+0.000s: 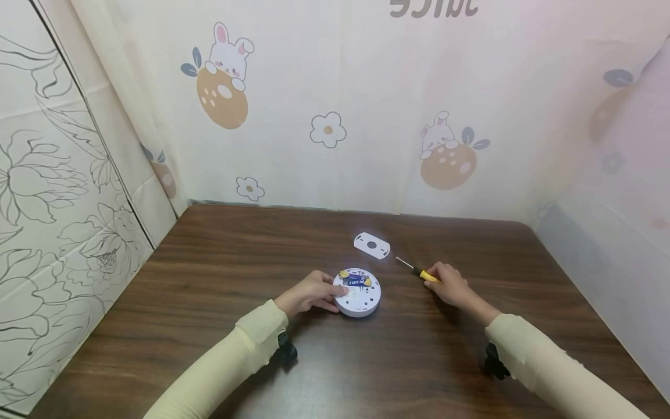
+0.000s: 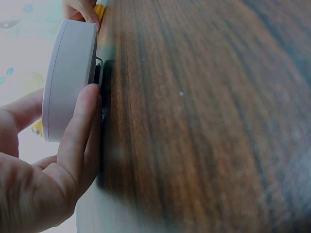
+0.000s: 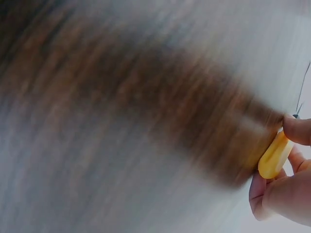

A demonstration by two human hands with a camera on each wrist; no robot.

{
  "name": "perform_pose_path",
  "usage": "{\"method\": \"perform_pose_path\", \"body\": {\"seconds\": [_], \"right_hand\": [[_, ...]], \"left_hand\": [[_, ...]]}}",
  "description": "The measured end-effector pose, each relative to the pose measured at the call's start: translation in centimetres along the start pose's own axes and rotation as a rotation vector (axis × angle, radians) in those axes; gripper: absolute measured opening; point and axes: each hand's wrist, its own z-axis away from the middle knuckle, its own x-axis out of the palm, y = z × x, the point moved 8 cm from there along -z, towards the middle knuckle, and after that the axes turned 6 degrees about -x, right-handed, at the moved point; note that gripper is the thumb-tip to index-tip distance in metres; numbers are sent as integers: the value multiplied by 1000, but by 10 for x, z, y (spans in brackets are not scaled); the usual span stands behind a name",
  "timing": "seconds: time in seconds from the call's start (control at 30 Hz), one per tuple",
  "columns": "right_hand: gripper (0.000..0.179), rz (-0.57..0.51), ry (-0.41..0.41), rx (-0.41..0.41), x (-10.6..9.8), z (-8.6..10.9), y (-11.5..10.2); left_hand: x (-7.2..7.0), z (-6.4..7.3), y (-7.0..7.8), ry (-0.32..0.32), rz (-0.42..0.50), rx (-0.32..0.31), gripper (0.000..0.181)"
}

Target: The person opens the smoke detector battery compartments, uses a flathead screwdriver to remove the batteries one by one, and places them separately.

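My left hand (image 1: 312,293) grips a round white battery-powered device (image 1: 360,304) by its left edge. The thumb lies over its top face and other fingers support it from beneath. Batteries with blue and yellow wrappers (image 1: 358,280) show in that upward face. The left wrist view catches the device's smooth side wall (image 2: 70,80), fingertips close over the tabletop. To the right, my right hand (image 1: 449,284) holds a screwdriver (image 1: 428,276) by its yellow and black handle. Its thin metal shaft points up and left, away from the fingers. The handle's yellow end (image 3: 273,162) shows in the right wrist view.
A white oblong plate (image 1: 381,248) with a dark round centre lies behind the device, near the screwdriver's tip. Both stand over a dark wood-grain table (image 1: 235,244). Printed curtains (image 1: 293,75) rise along its back and sides.
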Motion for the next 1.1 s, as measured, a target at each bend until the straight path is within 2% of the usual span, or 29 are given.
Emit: {"method": "perform_pose_path", "body": {"seconds": [0.4,0.53,0.67,0.83,0.97,1.1], "right_hand": [[31,-4,-35,-67,-5,-2,-5],[31,-1,-29,-105,-12,-5,-14],[30,2,-23,-157,-17,-12,-32],[31,-52,-37,-195,-16,-20,-65],[36,-120,-59,-191,-8,-22,-89],[33,-156,-96,-250,4,-23,-111]], "left_hand": [[-1,1,0,5,0,-1,44],[-1,0,0,3,-2,4,42],[0,-1,-1,3,-6,5,43],[0,-1,0,5,-4,7,43],[0,2,1,4,-4,9,42],[1,4,2,9,-5,1,41]]}}
